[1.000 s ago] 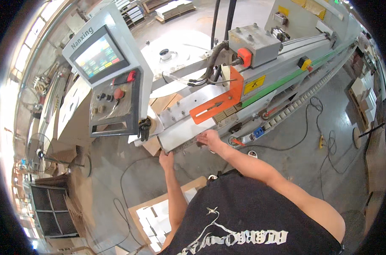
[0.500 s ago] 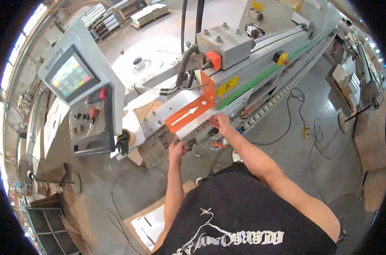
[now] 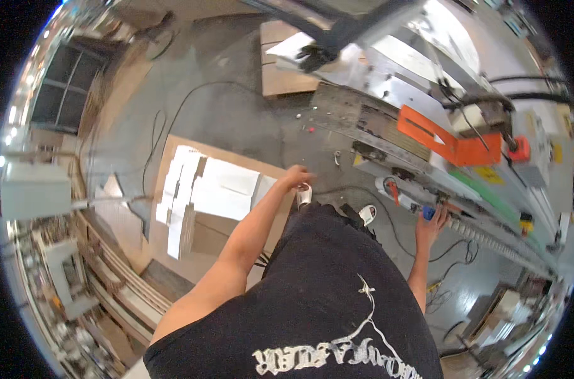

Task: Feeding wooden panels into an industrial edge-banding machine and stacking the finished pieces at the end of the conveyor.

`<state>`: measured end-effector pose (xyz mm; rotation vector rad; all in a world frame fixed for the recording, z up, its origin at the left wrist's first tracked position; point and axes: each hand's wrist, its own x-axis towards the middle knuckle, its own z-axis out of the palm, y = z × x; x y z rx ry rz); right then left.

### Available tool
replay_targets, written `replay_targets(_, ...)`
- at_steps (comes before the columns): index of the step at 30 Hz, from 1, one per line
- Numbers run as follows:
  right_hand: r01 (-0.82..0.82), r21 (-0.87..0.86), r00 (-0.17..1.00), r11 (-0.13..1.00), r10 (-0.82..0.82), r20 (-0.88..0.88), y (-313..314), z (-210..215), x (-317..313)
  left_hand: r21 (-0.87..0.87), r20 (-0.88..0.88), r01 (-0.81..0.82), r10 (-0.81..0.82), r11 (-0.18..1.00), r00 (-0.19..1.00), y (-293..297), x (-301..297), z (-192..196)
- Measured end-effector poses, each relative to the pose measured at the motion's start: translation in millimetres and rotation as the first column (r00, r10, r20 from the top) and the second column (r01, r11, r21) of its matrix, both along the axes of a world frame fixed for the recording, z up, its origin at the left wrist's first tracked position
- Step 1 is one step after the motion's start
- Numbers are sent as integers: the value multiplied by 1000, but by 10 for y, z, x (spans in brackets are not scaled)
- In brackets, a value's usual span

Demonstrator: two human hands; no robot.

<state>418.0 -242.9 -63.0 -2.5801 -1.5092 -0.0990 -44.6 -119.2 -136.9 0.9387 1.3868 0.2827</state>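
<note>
White panels (image 3: pixel 222 191) on brown cardboard (image 3: pixel 211 243)

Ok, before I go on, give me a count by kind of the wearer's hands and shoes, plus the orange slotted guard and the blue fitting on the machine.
Left hand and right hand: 2
White shoes: 2
Orange slotted guard: 1
Blue fitting, at the right hand: 1
Total: 6

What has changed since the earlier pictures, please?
The left hand has come off the white board, no longer visible, and swung away from the machine towards the white panels. The right hand moved right along the machine, to the blue block. The orange guard stays in place.
</note>
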Motion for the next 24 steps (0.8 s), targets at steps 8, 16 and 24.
replay_targets(8,-255,-6,967,967,255,23,2,-464,633,70,-857,-891,484,449,176,-1198,-1720,-1023)
replay_targets(16,-233,-228,969,945,245,23,276,-303,521,66,-848,-960,522,272,89,-1179,-1978,-1375)
replay_targets(24,-139,-220,985,966,111,-136,298,-450,585,28,-833,-972,543,232,106,-1322,-2059,-1134)
